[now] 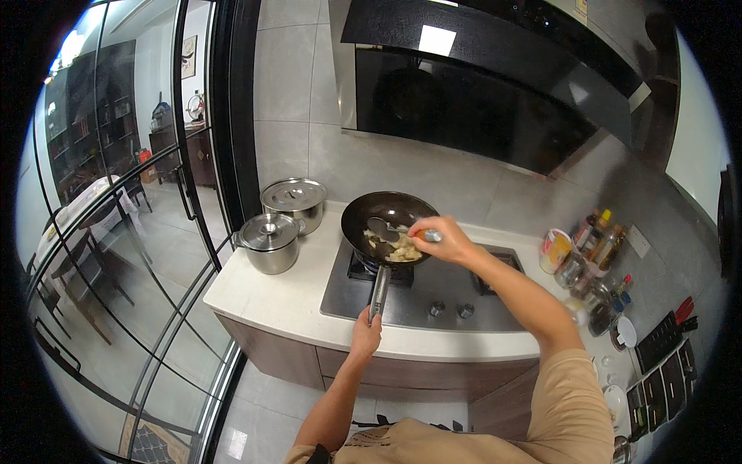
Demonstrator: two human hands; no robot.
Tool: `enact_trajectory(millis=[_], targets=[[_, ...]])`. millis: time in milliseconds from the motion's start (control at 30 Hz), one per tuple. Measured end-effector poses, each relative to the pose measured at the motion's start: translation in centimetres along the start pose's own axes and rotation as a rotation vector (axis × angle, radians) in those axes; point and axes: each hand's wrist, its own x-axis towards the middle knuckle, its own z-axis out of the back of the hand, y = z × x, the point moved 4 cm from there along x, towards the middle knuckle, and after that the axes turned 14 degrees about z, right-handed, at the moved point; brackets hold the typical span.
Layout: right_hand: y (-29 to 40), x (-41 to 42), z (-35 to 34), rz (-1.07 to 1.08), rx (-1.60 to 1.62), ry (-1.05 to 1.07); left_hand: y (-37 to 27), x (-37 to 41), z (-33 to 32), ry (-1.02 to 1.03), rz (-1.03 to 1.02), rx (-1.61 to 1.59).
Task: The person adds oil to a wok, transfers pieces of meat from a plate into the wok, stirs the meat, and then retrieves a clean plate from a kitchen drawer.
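A dark wok (359, 217) sits over the left burner of a steel gas hob (348, 301). Pale chopped food pieces (404, 250) lie in the bottom of the wok, toward its right side. My left hand (366, 335) grips the wok's metal handle (379, 290) near its end. In my right hand (445, 238) is a spatula with an orange-brown and silver handle. The spatula's metal blade (382, 229) is down in the wok, against the food. What the pieces are, I cannot tell.
Two lidded steel pots (271, 243) stand left of the hob. Bottles and jars (597, 243) crowd the right-hand counter, near a knife holder (661, 342). Above hangs a black range hood (464, 110). A glass door with a black frame (197, 232) is at left.
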Motion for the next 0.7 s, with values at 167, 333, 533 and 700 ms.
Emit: enact_trajectory(millis=[167, 333, 533, 700], targets=[[1.0, 1.7, 3.7, -0.081, 0.042, 0.088, 0.8, 0.5, 0.5, -0.042, -0.031, 0.010], [3.1, 1.8, 4.8, -0.044, 0.052, 0.409, 1.0, 1.0, 0.5, -0.041, -0.064, 0.028], [-0.4, 2.3, 3.3, -0.055, -0.089, 0.212, -0.1, -0.1, 0.3, -0.030, -0.009, 0.023], [-2.1, 5.4, 4.3, -0.335, -0.331, -0.095, 1.5, 1.1, 0.7, -0.045, -0.038, 0.022]])
